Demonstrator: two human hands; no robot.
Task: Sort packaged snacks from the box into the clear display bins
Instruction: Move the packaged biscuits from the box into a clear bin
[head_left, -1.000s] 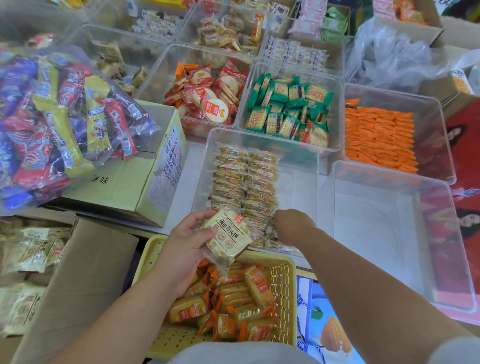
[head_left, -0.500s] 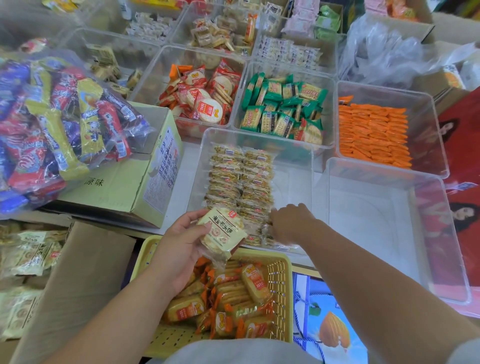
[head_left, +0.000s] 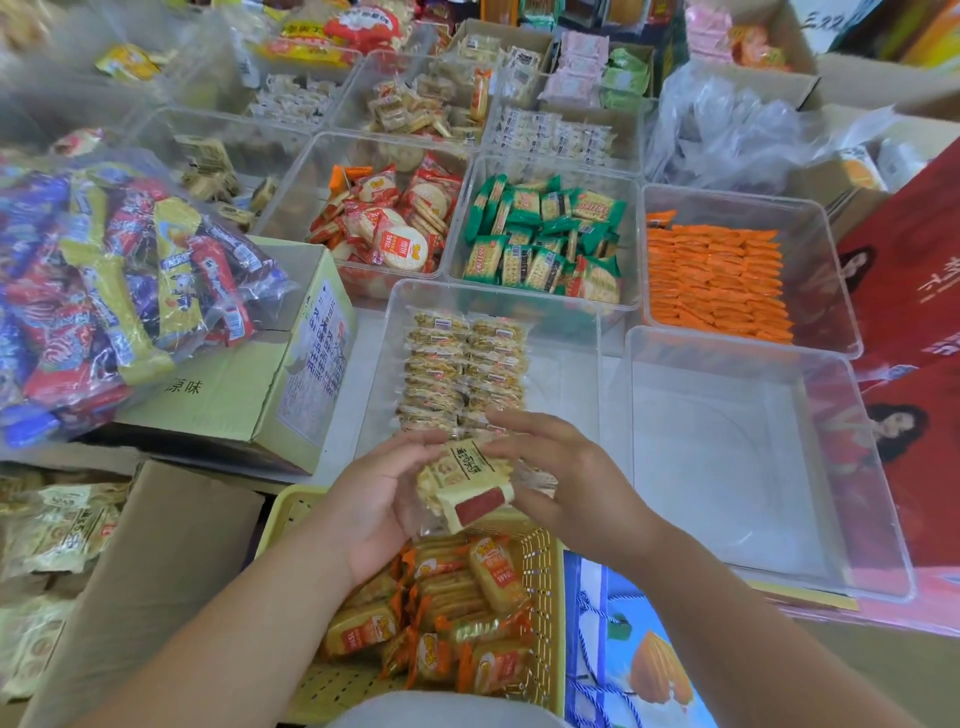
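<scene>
- Both hands are on one biscuit packet (head_left: 464, 480), held up just in front of the near bin (head_left: 563, 384) and above the yellow basket (head_left: 545, 582).
- The left hand (head_left: 376, 501) cups the packet's left edge with its fingers curled round it. The right hand (head_left: 576, 478) takes the right end in a light pinch, fingers on top and thumb underneath.
- It looks light: a thin film wrap over a short stack of biscuits, with crimped seals at each end.
- My guess is the film is slick and the contents brittle, so a hard squeeze across the middle could crack them.
- The best hold is probably on the two long edges or the sealed ends, with the flat faces left alone.
- The rows of packets (head_left: 462, 369) in the near bin stand on edge, touching one another, in two columns on its left side. The bin's right side is bare.
- To join them, this packet likely has to be tipped upright and slid against the nearest row, where it may topple if let go too soon.
- The empty bin (head_left: 727, 467) sits just beside, on the right.
</scene>
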